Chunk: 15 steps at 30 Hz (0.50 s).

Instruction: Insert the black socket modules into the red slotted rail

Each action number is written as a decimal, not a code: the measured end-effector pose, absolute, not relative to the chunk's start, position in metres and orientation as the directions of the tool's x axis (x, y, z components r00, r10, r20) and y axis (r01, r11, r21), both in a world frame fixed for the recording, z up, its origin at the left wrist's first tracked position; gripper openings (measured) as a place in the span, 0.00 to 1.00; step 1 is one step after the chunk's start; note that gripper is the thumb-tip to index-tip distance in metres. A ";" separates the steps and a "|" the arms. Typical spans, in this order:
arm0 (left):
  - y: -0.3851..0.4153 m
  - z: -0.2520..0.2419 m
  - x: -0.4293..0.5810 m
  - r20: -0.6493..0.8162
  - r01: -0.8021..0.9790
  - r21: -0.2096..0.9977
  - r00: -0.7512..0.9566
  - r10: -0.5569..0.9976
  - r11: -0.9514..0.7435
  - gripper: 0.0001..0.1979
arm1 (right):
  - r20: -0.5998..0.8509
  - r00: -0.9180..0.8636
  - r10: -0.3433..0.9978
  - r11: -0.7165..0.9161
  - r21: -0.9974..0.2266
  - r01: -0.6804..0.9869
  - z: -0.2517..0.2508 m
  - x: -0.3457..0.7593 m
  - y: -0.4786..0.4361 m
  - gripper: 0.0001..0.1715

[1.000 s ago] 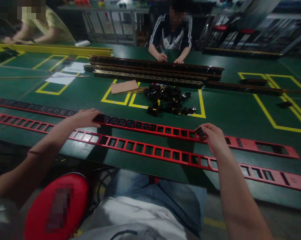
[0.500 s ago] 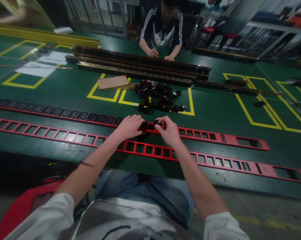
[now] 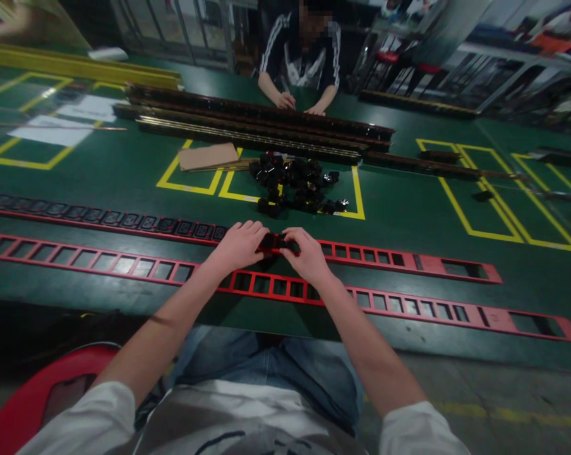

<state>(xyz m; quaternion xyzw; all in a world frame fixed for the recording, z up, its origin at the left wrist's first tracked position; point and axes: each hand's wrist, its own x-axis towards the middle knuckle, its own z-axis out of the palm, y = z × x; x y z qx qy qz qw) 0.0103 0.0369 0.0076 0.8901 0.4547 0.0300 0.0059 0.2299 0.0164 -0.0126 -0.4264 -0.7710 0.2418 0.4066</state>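
Note:
Two long red slotted strips lie across the green table. The far strip has black socket modules filling its left part. My left hand and my right hand meet on this strip, fingers curled and pressing on a black socket module between them. The near strip has open slots along its length. A heap of loose black socket modules lies just beyond my hands.
Long dark rails lie across the table's far side, where a person in a dark striped jacket works. A cardboard piece, paper sheets, yellow floor-tape boxes and a red stool are around.
My hands came together from far apart onto the middle of the far strip. In the last half second they closed in tighter on the black module.

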 end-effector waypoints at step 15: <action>0.018 0.008 0.029 0.102 0.881 0.051 0.464 0.880 -0.471 0.21 | 0.377 -0.355 0.855 0.518 -0.610 0.599 -0.013 0.231 0.017 0.10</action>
